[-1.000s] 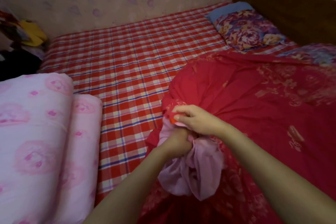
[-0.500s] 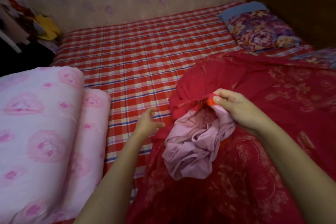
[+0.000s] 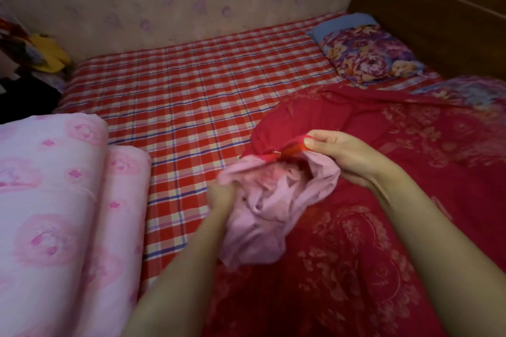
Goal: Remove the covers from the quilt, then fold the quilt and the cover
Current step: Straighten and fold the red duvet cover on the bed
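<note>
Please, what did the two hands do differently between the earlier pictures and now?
The left hand let go of the pink cloth, moved left, then came back and now grips its left edge. The right hand still pinches the edge of the red cover at the opening. The folded pink quilt and the pillow lie as before.

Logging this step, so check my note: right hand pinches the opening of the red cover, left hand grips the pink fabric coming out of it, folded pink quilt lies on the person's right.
One slip: the folded pink quilt lies on the person's left, as the head view shows. The rest stands: right hand pinches the opening of the red cover, left hand grips the pink fabric.
</note>
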The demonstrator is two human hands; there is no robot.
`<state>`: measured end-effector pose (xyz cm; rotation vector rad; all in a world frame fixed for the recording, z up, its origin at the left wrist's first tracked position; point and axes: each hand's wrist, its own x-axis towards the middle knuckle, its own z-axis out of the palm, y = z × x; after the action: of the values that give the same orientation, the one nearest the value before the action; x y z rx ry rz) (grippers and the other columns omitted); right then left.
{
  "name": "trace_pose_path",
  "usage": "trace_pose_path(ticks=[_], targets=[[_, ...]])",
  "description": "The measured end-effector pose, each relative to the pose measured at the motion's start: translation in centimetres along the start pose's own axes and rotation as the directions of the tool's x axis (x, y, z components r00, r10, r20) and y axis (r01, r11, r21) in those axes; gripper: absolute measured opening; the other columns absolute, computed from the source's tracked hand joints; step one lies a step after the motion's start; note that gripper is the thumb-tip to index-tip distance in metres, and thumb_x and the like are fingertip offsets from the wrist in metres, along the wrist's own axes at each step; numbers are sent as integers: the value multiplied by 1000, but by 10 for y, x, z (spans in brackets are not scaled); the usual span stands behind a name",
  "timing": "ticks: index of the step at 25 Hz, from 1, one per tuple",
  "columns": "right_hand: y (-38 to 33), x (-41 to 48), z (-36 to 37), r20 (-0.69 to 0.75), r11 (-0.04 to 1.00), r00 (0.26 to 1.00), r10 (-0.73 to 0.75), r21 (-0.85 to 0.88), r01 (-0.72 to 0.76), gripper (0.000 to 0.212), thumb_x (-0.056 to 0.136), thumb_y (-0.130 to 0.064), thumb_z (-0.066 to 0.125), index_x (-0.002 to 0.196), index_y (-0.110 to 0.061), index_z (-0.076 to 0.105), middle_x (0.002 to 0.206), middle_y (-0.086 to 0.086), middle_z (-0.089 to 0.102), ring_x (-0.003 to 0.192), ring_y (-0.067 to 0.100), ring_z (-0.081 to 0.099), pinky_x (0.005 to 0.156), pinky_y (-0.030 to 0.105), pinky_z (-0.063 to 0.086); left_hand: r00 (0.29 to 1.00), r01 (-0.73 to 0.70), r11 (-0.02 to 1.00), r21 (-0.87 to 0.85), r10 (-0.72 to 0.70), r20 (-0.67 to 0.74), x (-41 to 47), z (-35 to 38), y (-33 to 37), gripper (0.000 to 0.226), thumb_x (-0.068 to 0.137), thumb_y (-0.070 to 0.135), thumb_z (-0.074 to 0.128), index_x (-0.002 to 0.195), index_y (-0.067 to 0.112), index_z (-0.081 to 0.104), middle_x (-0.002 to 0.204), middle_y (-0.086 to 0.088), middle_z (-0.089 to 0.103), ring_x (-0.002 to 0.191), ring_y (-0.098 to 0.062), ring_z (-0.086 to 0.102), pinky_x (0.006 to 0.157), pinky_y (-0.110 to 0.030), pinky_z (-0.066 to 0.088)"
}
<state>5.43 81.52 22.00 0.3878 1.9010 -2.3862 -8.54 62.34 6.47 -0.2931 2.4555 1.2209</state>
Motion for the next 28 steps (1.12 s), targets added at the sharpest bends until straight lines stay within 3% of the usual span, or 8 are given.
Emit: trace_pose_path(ticks=[6,11,15,17,19,22,25,28], targets=[[6,43,-12,-456,439,884,-101,-818,-371,19,83,-15,65,68,-12,53,81,18,61,82,30,58,62,32,32,979,-139,849,-510,196,61,27,-111,108,21,81,4,65,102,2,65,99,-17,68,90,-25,62,82,-39,52],[-32,82,41,-324,616,911,-254,-781,-106,34,89,-15,60,63,-20,39,69,-1,50,69,18,49,66,26,32,461,-433,901,36,187,867,-5,-83,59,19,76,6,75,92,15,67,80,5,65,74,-7,59,67,-18,47],[-33,90,69,-101,757,954,-281,-635,155,21,88,-16,62,75,-7,49,66,-2,46,62,10,43,65,32,37,492,-746,553,370,83,867,-17,-49,21,37,72,25,79,106,16,69,104,2,68,99,-19,63,85,-28,49],[-42,88,59,-93,707,948,-305,-689,160,22,87,-18,63,72,-11,49,64,-2,45,62,13,43,62,32,33,670,-707,450,545,181,720,-7,-58,23,35,78,25,72,108,8,67,106,-9,66,99,-26,62,79,-29,47],[-56,83,42,-86,408,961,-263,-913,30,28,86,-19,63,65,-16,46,69,4,56,70,21,54,62,28,32,917,-389,684,617,348,193,12,-95,45,29,86,25,60,103,1,65,105,-16,67,98,-33,63,75,-33,46],[-68,81,27,-302,72,920,-250,-953,-293,23,83,-25,63,67,-14,50,97,17,67,94,32,61,67,26,34,913,-123,910,395,260,-314,37,-160,97,37,90,26,52,112,-2,62,118,-23,61,110,-39,58,86,-37,45],[-90,89,42,-396,519,903,-168,-814,-261,26,87,-32,61,73,-10,60,76,10,69,75,24,68,58,23,43,948,-199,908,369,273,-160,31,-192,155,55,92,39,41,124,-4,54,129,-27,54,119,-38,52,94,-37,43],[-121,87,65,-145,985,980,136,-86,-149,25,93,-22,54,74,-7,61,55,4,65,47,11,64,46,23,55,852,-517,675,526,465,241,13,-201,195,39,89,28,46,107,0,67,106,-16,67,102,-31,61,81,-31,45]])
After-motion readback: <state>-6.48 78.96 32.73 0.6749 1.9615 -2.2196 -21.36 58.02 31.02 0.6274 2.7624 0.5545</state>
